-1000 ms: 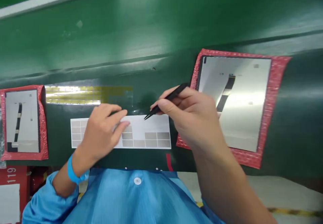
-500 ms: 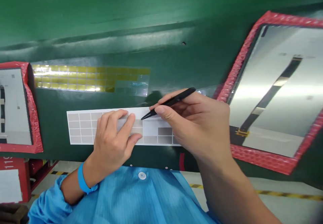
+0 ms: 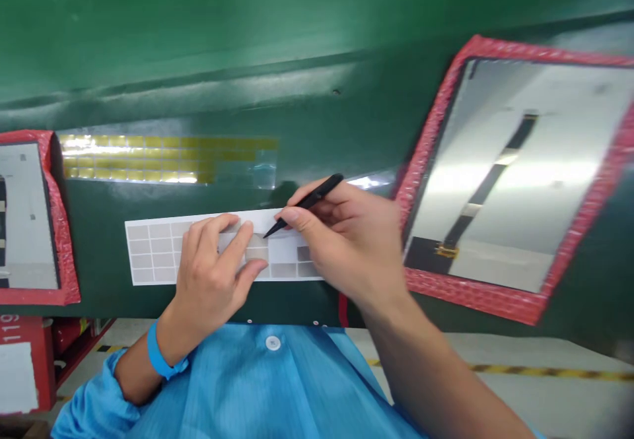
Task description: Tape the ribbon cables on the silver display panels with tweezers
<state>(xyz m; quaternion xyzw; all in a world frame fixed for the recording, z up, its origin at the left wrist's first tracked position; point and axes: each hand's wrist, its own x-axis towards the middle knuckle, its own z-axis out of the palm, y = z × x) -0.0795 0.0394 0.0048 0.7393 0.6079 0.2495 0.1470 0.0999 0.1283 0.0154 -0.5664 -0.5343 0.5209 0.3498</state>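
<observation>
A white sheet of grey rectangular stickers lies along the front of the green table. My left hand rests on it, thumb and fingers apart, holding nothing that I can see. In my right hand are black tweezers, held like a pen and slanting down to the left. Their tips touch the upper edge of a grey sticker just right of my left fingers; its corner looks bent up. Right of that sticker is a bare patch of backing. My right hand hides the sheet's right end.
Behind the sheet lies a clear strip with yellow film pieces. To the right, a display panel with a flat cable lies on pink bubble wrap. Another panel on pink wrap is at left. A red box stands below the table.
The view has shifted, so the right panel appears further left. The tweezer tips stay at the same sticker, whose upper corner now looks bent up. My left hand keeps its place on the sheet.
</observation>
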